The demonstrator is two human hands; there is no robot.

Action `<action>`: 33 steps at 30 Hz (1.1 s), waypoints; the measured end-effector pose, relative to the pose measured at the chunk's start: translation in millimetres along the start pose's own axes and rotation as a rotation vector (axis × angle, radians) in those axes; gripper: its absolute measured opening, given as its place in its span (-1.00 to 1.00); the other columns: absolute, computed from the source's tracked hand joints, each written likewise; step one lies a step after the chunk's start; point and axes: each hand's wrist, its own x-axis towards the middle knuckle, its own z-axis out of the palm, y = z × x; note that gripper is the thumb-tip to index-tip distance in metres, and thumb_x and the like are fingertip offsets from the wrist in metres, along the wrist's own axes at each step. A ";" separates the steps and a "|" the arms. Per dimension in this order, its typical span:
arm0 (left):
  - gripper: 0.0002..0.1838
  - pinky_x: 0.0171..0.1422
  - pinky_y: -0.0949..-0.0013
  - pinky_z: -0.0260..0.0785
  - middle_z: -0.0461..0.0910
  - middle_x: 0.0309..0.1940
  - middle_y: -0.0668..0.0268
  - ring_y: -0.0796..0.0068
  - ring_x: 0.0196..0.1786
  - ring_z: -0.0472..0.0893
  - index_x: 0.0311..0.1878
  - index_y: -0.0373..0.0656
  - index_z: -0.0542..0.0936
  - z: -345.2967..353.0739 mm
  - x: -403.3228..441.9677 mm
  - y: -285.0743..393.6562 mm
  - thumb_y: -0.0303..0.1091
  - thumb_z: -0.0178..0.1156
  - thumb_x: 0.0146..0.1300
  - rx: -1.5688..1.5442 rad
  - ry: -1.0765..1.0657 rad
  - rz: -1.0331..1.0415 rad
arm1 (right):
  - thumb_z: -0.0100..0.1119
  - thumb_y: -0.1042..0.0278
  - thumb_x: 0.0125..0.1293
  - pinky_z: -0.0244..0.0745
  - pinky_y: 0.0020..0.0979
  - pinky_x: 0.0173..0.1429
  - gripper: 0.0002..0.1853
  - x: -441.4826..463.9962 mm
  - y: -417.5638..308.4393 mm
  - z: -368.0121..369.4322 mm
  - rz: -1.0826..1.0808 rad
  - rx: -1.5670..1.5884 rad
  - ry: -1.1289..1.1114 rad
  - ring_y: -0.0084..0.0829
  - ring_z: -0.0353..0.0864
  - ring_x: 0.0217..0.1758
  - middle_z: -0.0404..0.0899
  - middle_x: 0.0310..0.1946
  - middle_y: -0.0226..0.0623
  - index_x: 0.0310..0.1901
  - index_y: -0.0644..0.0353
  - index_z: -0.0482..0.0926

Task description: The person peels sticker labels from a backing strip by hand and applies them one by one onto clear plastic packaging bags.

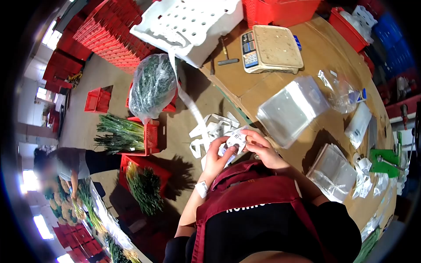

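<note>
A strip of white printed labels (235,141) is between my two hands, in front of the dark red apron. My left hand (216,158) is closed round the labels, thumb on top. My right hand (263,150) pinches their upper edge with thumb and fingertips. More white label strip (213,130) hangs in loose folds just beyond my left hand, and a long white band (189,103) runs up from it to the white crate (193,26). A white label (201,189) is stuck at my left wrist.
The table (245,87) on the right holds a scale (277,48), a hammer (226,55), clear plastic bags (293,109) and a bag stack (334,171). Red crates of leeks (120,135) and a bagged green bundle (153,85) stand left. Another person (72,162) handles vegetables.
</note>
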 end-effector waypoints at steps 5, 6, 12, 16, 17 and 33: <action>-0.82 -0.50 0.66 0.25 0.53 -0.43 0.40 0.77 -0.53 0.41 -0.10 -0.27 0.43 34.9 15.7 49.2 -0.44 0.14 0.28 -0.474 -0.156 -0.205 | 0.02 0.53 0.29 0.29 -0.56 0.02 -0.48 -31.0 -24.6 -21.7 -0.064 -0.112 -0.031 -0.65 0.37 -0.12 0.44 -0.07 -0.41 0.29 0.19 0.20; -0.83 -0.49 0.65 0.24 0.52 -0.46 0.42 0.76 -0.53 0.40 -0.12 -0.28 0.44 38.7 16.4 52.9 -0.43 0.14 0.28 -0.472 -0.182 -0.201 | 0.03 0.53 0.29 0.29 -0.56 0.02 -0.48 -37.0 -32.1 -22.6 -0.087 -0.125 -0.008 -0.65 0.37 -0.11 0.43 -0.07 -0.42 0.29 0.19 0.20; -0.88 -0.41 0.68 0.16 0.49 -0.53 0.53 0.83 -0.48 0.35 -0.23 -0.30 0.54 42.0 23.1 105.9 -0.43 0.14 0.28 -0.453 -0.260 -0.220 | 0.14 0.50 0.23 0.37 -0.53 -0.38 -0.58 -60.7 -75.0 -34.0 -0.159 -0.429 0.084 -0.65 0.43 -0.40 0.48 -0.39 -0.42 0.14 0.21 0.41; -0.91 -0.28 0.63 0.30 0.58 -0.44 0.43 0.77 -0.38 0.46 -0.26 -0.32 0.59 24.9 35.0 136.3 -0.51 0.18 0.20 -0.406 -0.429 -0.207 | 0.34 0.27 0.05 0.37 -0.43 -0.16 -0.59 -57.5 -99.5 -48.5 -0.584 -0.862 0.074 -0.47 0.46 -0.24 0.50 -0.27 -0.31 -0.06 0.24 0.54; -0.91 -0.25 0.62 0.32 0.59 -0.43 0.44 0.77 -0.35 0.47 -0.25 -0.30 0.60 20.0 37.7 144.6 -0.50 0.17 0.21 -0.433 -0.517 -0.259 | 0.34 0.27 0.05 0.37 -0.43 -0.16 -0.59 -57.5 -106.8 -43.8 -0.585 -0.860 0.051 -0.47 0.46 -0.24 0.50 -0.27 -0.31 -0.06 0.24 0.54; -0.91 -0.45 0.62 0.22 0.56 -0.55 0.43 0.80 -0.48 0.42 -0.34 -0.38 0.57 -1.7 86.5 192.5 -0.53 0.22 0.16 -0.350 -0.866 -0.094 | 0.39 0.35 0.08 0.25 -0.66 -0.33 -0.73 -63.8 -127.2 -27.9 0.036 -0.142 -0.339 -0.77 0.36 -0.38 0.49 -0.43 -0.52 -0.33 0.21 0.45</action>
